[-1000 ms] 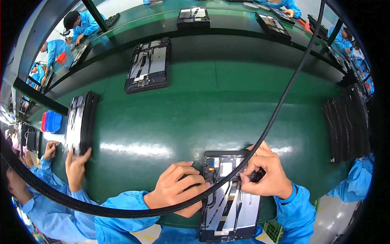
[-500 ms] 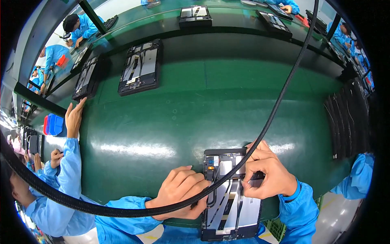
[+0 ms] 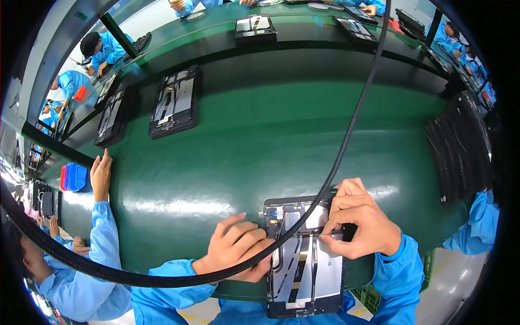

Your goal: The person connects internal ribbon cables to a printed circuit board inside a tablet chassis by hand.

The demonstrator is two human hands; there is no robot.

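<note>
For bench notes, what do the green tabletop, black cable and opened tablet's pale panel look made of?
Tabletop: glossy, probably rubber or vinyl, given smeared reflections. Cable: matte, seemingly braided fabric, from woven texture. Panel: smooth, perhaps metal or film; even grey sheen.

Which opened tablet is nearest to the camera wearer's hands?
The tablet between the left hand and right hand, at the near edge of the green table; the others lie farther away.

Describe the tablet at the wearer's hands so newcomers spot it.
On the green tabletop, find the near edge right of centre. The opened tablet overhangs it, the wearer's left hand and right hand at its sides. Other opened tablets lie farther back; this one alone has the wearer's hands at it.
</note>
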